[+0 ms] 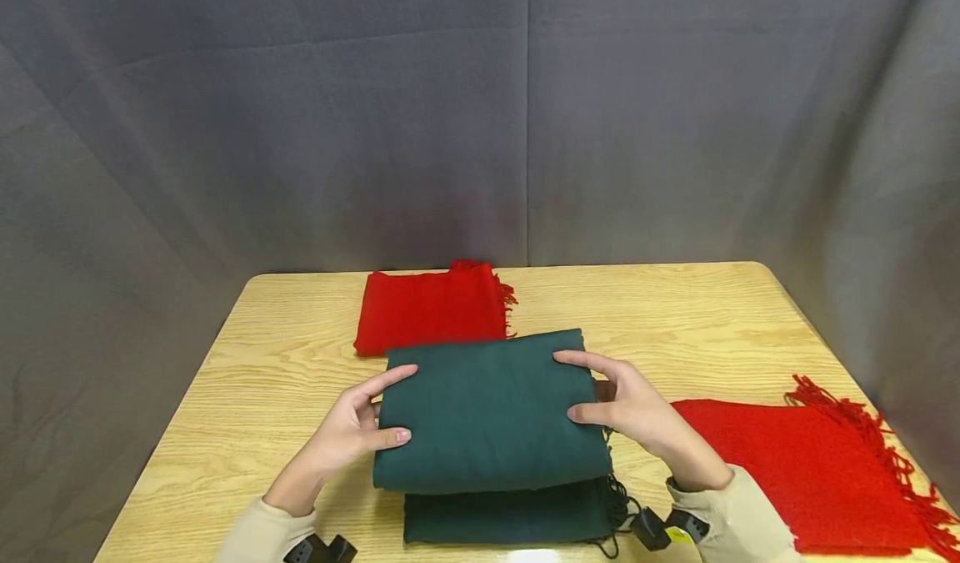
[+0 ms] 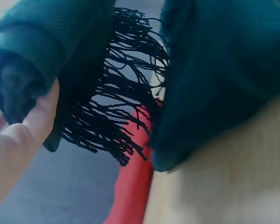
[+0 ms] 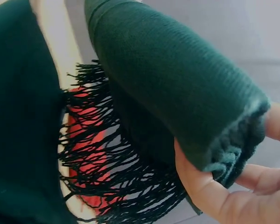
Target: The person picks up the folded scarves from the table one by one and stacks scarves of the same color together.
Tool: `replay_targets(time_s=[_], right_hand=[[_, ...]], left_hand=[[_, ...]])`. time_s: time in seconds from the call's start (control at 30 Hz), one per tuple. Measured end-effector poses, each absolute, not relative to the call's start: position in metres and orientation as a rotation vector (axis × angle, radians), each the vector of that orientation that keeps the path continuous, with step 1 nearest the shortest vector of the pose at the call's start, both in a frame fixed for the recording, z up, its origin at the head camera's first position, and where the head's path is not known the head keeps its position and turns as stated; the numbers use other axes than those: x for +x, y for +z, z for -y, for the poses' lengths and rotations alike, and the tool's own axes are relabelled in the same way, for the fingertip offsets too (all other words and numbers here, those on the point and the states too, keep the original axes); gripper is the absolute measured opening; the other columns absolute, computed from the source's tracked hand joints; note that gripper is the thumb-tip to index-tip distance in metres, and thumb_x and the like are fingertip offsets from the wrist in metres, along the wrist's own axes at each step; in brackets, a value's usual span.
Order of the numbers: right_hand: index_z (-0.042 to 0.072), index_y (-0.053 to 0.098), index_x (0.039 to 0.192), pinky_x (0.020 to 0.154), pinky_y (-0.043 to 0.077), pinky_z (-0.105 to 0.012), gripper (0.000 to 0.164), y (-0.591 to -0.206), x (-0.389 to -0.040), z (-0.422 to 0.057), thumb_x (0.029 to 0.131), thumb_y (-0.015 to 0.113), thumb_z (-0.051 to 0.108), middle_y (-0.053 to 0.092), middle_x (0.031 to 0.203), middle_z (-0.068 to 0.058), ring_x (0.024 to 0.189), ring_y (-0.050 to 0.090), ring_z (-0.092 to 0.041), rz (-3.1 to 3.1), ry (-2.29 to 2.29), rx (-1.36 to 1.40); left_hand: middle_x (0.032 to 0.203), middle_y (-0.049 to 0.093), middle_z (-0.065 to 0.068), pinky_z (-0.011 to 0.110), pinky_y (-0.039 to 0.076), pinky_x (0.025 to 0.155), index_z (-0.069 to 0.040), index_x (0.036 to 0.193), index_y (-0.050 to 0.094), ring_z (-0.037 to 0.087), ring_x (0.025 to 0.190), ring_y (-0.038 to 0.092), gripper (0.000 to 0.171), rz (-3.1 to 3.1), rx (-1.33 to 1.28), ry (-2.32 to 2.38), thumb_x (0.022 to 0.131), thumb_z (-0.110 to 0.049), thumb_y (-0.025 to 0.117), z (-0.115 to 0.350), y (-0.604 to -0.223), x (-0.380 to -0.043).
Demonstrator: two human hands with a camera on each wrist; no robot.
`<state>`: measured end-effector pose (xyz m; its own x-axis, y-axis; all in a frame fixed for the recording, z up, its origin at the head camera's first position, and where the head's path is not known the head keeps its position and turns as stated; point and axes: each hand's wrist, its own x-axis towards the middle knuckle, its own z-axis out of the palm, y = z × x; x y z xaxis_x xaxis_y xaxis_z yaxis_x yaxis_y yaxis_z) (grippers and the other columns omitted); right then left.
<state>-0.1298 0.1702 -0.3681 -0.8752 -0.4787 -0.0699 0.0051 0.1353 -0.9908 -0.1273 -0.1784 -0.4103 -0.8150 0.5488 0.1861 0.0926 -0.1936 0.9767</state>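
Holding a folded green cloth (image 1: 487, 417) up over the bench (image 1: 262, 388), gripping one end with the fingers of the left hand (image 1: 347, 429) and the other with the fingers of the right hand (image 1: 639, 400). Can see more green cloth (image 1: 510, 517) just below, with dark strings (image 1: 617, 496) on its right side; cannot tell if joined. Can see one red cloth (image 1: 431, 309) behind and another red cloth (image 1: 817, 471) to the right.

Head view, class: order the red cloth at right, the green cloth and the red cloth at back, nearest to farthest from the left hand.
1. Green cloth: held by the left hand.
2. Red cloth at back: beyond the green cloth.
3. Red cloth at right: past the right hand.
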Motion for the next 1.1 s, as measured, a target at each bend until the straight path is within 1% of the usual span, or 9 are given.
replay_targets(time_s=[0.07, 0.13, 0.3, 0.37, 0.5, 0.63, 0.73, 0.93, 1.1], right_hand=[[0.001, 0.041, 0.134, 0.074, 0.051, -0.038, 0.061, -0.375, -0.128, -0.171, 0.078, 0.063, -0.002, 0.044, 0.127, -0.023, 0.094, 0.058, -0.030, -2.084, -1.770, -0.442], [0.002, 0.042, 0.133, 0.073, 0.051, -0.037, 0.060, -0.381, -0.126, -0.171, 0.077, 0.064, -0.002, 0.041, 0.130, -0.023, 0.092, 0.058, -0.029, -2.122, -1.747, -0.438], [-0.003, 0.041, 0.133, 0.072, 0.051, -0.036, 0.059, -0.397, -0.123, -0.173, 0.077, 0.062, -0.004, 0.047, 0.122, -0.025, 0.089, 0.059, -0.028, -2.103, -1.751, -0.442], [-0.005, 0.039, 0.133, 0.074, 0.051, -0.035, 0.060, -0.403, -0.122, -0.174, 0.077, 0.061, -0.005, 0.049, 0.120, -0.027, 0.091, 0.060, -0.028, -2.074, -1.765, -0.443], [-0.008, 0.038, 0.132, 0.074, 0.051, -0.034, 0.059, -0.414, -0.120, -0.175, 0.077, 0.061, -0.005, 0.050, 0.119, -0.027, 0.092, 0.060, -0.026, -2.041, -1.775, -0.427], [-0.009, 0.040, 0.130, 0.070, 0.051, -0.032, 0.060, -0.424, -0.118, -0.177, 0.075, 0.063, -0.004, 0.054, 0.114, -0.026, 0.083, 0.060, -0.021, -2.069, -1.760, -0.427], [-0.009, 0.040, 0.130, 0.067, 0.051, -0.032, 0.061, -0.432, -0.115, -0.178, 0.074, 0.064, -0.004, 0.055, 0.112, -0.025, 0.080, 0.061, -0.020, -2.069, -1.754, -0.391], [-0.006, 0.038, 0.133, 0.069, 0.052, -0.036, 0.062, -0.446, -0.113, -0.179, 0.076, 0.062, -0.004, 0.047, 0.122, -0.027, 0.091, 0.061, -0.027, -2.006, -1.774, -0.319], [-0.005, 0.040, 0.133, 0.072, 0.051, -0.035, 0.061, -0.454, -0.113, -0.178, 0.076, 0.062, -0.004, 0.040, 0.127, -0.029, 0.096, 0.059, -0.030, -2.039, -1.770, -0.325]], left_hand=[[0.130, 0.046, 0.009, 0.036, 0.050, 0.079, 0.008, 0.137, 0.028, 0.021, 0.104, 0.057, 0.069, -1.757, 0.734, 2.067, 0.078, 0.009, 0.064, 0.177, -0.415, -0.126], [0.131, 0.044, 0.011, 0.036, 0.050, 0.078, 0.007, 0.137, 0.028, 0.021, 0.104, 0.057, 0.069, -1.755, 0.702, 2.046, 0.078, 0.008, 0.064, 0.176, -0.419, -0.125], [0.136, 0.039, 0.017, 0.036, 0.050, 0.079, 0.006, 0.139, 0.025, 0.021, 0.106, 0.056, 0.070, -1.725, 0.639, 2.015, 0.079, 0.009, 0.062, 0.173, -0.429, -0.122], [0.135, 0.039, 0.020, 0.036, 0.050, 0.080, 0.007, 0.139, 0.023, 0.021, 0.107, 0.056, 0.070, -1.701, 0.635, 2.008, 0.080, 0.010, 0.061, 0.172, -0.433, -0.121], [0.132, 0.043, 0.018, 0.037, 0.050, 0.080, 0.007, 0.140, 0.021, 0.021, 0.107, 0.056, 0.071, -1.647, 0.580, 1.994, 0.081, 0.010, 0.060, 0.170, -0.440, -0.120], [0.132, 0.044, 0.017, 0.038, 0.049, 0.080, 0.008, 0.140, 0.020, 0.020, 0.106, 0.057, 0.073, -1.628, 0.532, 1.976, 0.080, 0.008, 0.061, 0.170, -0.449, -0.118], [0.132, 0.044, 0.018, 0.038, 0.049, 0.080, 0.008, 0.140, 0.019, 0.020, 0.107, 0.056, 0.074, -1.609, 0.523, 1.971, 0.080, 0.008, 0.061, 0.169, -0.456, -0.117], [0.133, 0.042, 0.021, 0.038, 0.049, 0.080, 0.007, 0.141, 0.016, 0.020, 0.110, 0.054, 0.074, -1.577, 0.519, 1.976, 0.081, 0.009, 0.060, 0.170, -0.468, -0.116], [0.136, 0.037, 0.025, 0.038, 0.048, 0.083, 0.006, 0.141, 0.017, 0.020, 0.112, 0.053, 0.073, -1.601, 0.475, 1.969, 0.082, 0.008, 0.059, 0.170, -0.473, -0.115]])
